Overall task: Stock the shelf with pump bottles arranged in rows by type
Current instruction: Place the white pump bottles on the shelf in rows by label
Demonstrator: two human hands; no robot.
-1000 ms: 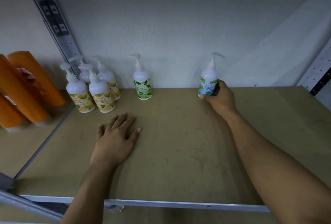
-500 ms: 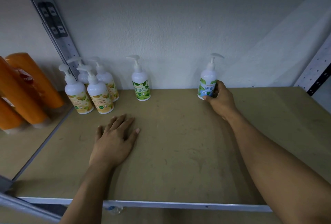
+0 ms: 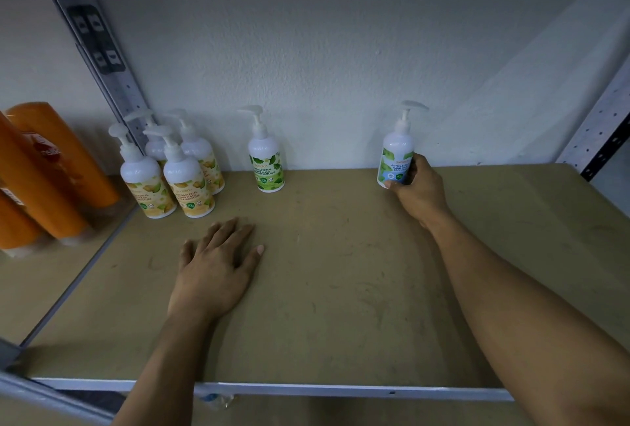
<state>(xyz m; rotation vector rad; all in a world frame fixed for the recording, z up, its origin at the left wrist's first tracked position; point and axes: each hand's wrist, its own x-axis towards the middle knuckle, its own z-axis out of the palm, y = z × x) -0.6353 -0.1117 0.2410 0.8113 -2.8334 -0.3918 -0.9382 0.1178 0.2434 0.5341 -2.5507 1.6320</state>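
My right hand (image 3: 421,192) grips the blue bottle (image 3: 395,161) near the back wall (image 3: 341,50). Left hand (image 3: 214,268) flat, open, on the shelf (image 3: 341,289); wide bare board between.

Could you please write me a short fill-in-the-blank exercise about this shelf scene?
1. The right hand grips the white pump bottle with the ____ label.
2. The left hand lies ____ on the brown wooden shelf board.
3. The white pump bottle with the green label stands ____, apart from the others.

Missing words: blue; flat; alone

Four bottles (image 3: 170,170) left, single bottle (image 3: 267,159) centre, held bottle (image 3: 395,156) right.
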